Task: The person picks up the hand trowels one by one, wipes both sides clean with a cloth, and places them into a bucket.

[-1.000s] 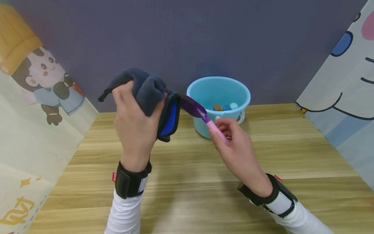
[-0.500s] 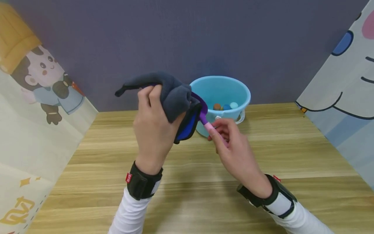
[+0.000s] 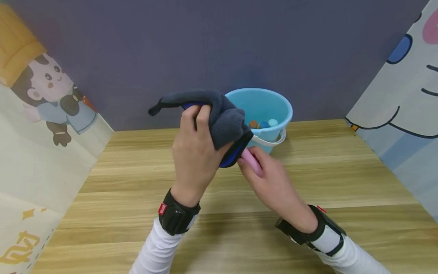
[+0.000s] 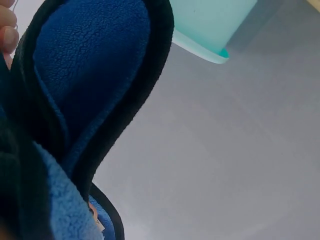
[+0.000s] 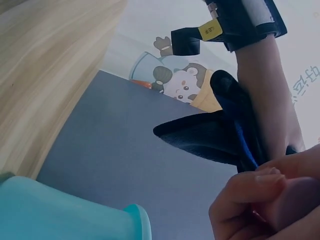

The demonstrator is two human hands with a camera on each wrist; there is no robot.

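In the head view my left hand (image 3: 196, 158) grips a bunched grey cloth (image 3: 227, 123) with a blue underside and black edging. The cloth covers the head of a toy shovel, and only its pink handle (image 3: 252, 163) shows. My right hand (image 3: 273, 179) holds that handle between thumb and curled fingers. Both hands are raised in front of a light blue bucket (image 3: 273, 133), which the cloth partly overlaps. In the left wrist view the cloth's blue fleecy side (image 4: 95, 55) hangs in a loop. The right wrist view shows the fingers (image 5: 250, 192) wrapped round the handle.
The bucket stands on the wooden table (image 3: 137, 213) against the dark back wall (image 3: 191, 49), its white handle (image 3: 268, 142) hanging in front. Several small round items (image 3: 263, 125), brown and blue, lie inside it. Printed cartoon panels (image 3: 58, 87) flank both sides.
My left hand has moved right with the cloth, over the shovel's purple head, which is now hidden. My right hand stays nearly in place. The bucket's white handle shows more.
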